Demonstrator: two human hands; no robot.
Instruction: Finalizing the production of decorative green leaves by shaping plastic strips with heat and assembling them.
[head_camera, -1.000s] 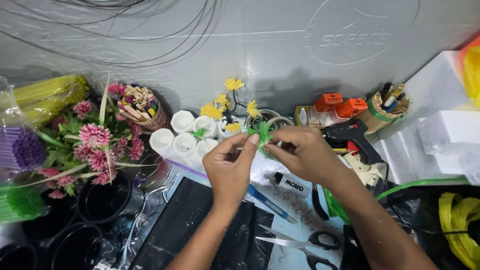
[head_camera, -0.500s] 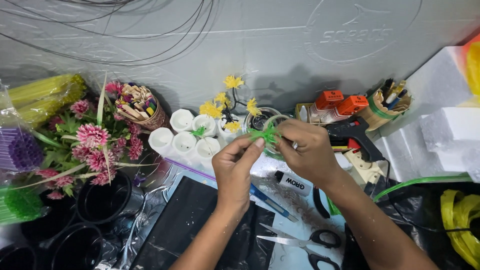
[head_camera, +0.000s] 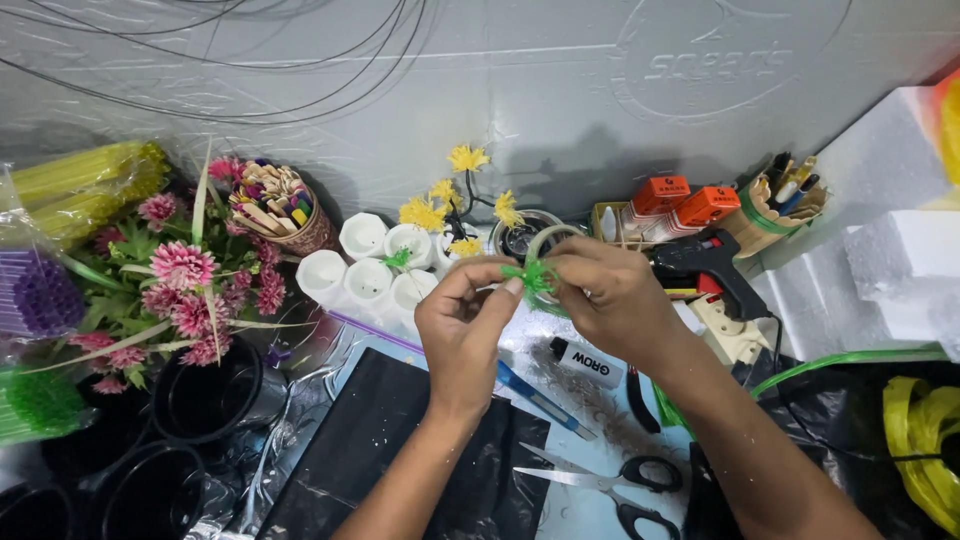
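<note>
My left hand (head_camera: 465, 330) and my right hand (head_camera: 610, 295) meet above the table's middle, both pinching a small spiky green flower piece (head_camera: 530, 275). Left thumb and forefinger grip its left side; the right hand's fingers curl over its right side and hide part of it. Just behind stand several white pots (head_camera: 365, 265) and a stem of yellow flowers (head_camera: 450, 200).
Pink artificial flowers (head_camera: 185, 280) and black pots (head_camera: 205, 400) fill the left. Scissors (head_camera: 600, 480), a blue cutter (head_camera: 535, 395), a black sheet (head_camera: 400, 450) lie in front. A black glue gun (head_camera: 710, 265), orange-capped bottles (head_camera: 685, 200), white foam blocks (head_camera: 900, 270) sit right.
Both hands stay together on the green piece, drifting slightly right and toward me. The fingers have shifted their pinch a little.
</note>
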